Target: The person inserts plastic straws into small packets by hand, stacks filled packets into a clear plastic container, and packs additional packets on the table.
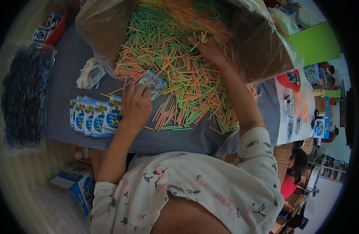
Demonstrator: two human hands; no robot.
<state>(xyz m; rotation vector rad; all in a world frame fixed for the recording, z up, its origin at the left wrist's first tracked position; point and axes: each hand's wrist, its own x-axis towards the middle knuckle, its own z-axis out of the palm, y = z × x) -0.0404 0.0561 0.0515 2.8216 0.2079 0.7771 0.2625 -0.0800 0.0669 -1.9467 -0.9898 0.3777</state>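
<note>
My left hand (137, 102) has its fingers curled on a small clear packet (153, 82) with blue striped edges, at the front left of a large pile of thin colored sticks (179, 78). Farther back, my right hand (207, 48) is in the pile, its fingers closed round a few yellow and green sticks (202, 38). Beside my left hand, several blue and white printed packets (94, 117) lie overlapped in a row on the grey cloth.
A clear tray of dark blue wrappers (27, 93) stands at the left. Red baskets (56, 29) hold packets. An opened box with plastic lining (261, 43) surrounds the pile. A white cloth-like bundle (87, 74) lies on a packet. A person in red (289, 183) is at the right.
</note>
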